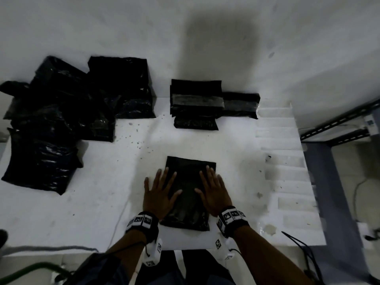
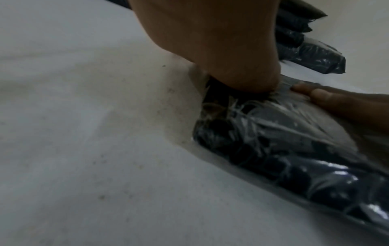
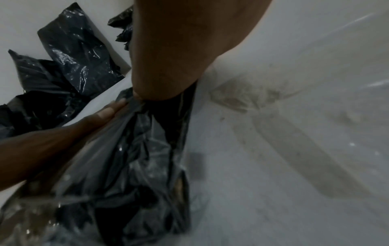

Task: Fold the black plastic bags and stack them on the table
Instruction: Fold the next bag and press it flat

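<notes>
Head view: left hand (image 1: pixel 159 194) and right hand (image 1: pixel 213 192) lie flat, fingers spread, pressing the folded bag (image 1: pixel 190 194) on the table (image 1: pixel 236 171). Best to sweep outward, pushing air out before the next fold. Folded stack (image 1: pixel 195 103) behind, unfolded heap (image 1: pixel 57 120) far left.

Left wrist: palm on the bag's edge.

Right wrist: plastic crinkled; contents, if any, cannot tell.

Dim, grainy light, broad soft shadow on the far wall (image 1: pixel 218 44), wrist views blurred, edges warped
</notes>
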